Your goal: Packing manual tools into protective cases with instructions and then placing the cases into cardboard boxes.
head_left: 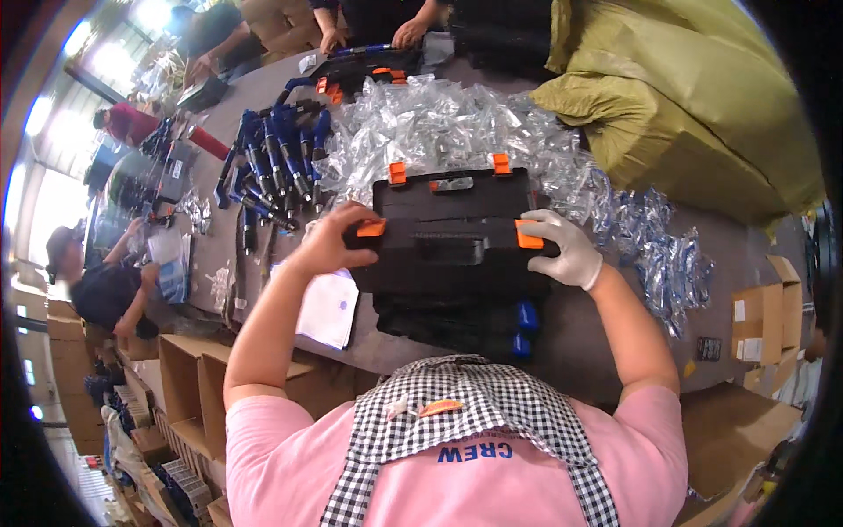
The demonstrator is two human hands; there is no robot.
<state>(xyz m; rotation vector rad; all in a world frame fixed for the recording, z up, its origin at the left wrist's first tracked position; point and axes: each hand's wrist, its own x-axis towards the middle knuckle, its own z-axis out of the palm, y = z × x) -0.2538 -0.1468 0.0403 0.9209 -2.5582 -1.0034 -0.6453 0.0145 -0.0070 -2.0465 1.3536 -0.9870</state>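
Note:
A black plastic tool case (448,249) with a moulded handle lies in front of me. My left hand (338,241) is bare and curls round its left side by an orange latch (371,228). On the opposite side, my right hand (566,250), in a pale glove, grips the case by another orange latch (529,234). Directly behind is a black panel (457,189) with two more orange latches; I cannot tell whether it belongs to the same case. Dark items with blue ends (525,329) show at the near edge, partly hidden under the case.
Blue-and-black tools (277,154) are heaped to the left. Clear plastic packets (439,123) pile up behind the case, blue-tinted packets (659,255) to the right. White papers (327,307) lie near my left forearm. Yellow-green sacks (685,105) stand far right. Other people work across the table and at left.

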